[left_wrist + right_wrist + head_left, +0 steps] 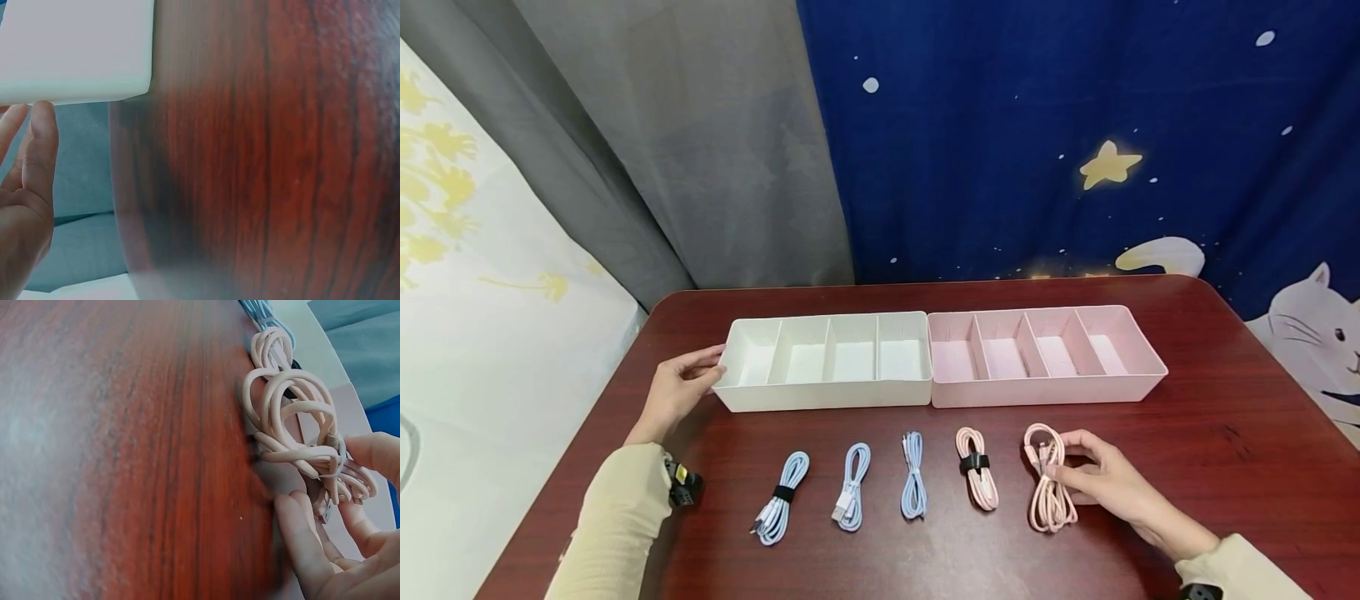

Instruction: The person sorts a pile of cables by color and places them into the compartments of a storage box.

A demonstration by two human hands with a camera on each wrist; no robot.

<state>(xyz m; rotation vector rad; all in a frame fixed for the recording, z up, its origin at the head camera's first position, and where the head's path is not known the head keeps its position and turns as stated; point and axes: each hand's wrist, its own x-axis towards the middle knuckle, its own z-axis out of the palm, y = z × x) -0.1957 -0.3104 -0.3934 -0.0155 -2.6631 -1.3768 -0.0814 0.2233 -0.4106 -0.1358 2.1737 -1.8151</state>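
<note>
1. Nearest the camera on the tabletop [1240, 433], a loose pink cable [1047, 487] is pinched by the right hand [1108, 483]; its fingers [375, 456] are curled round the coil.
2. Only in the right wrist view are the cable's loops and plug seen close up against the fingers.
3. In a row to the left lie a strapped pink cable [976, 478] and three blue cables [913, 486], [852, 497], [780, 498].
4. Farther back, a white divided tray [820, 396] and a pink divided tray [1045, 390] stand side by side, touching.
5. The left hand [676, 392] rests with relaxed, fairly straight fingers [40, 147] at the white tray's left end.
6. No readable writing is seen anywhere.
</note>
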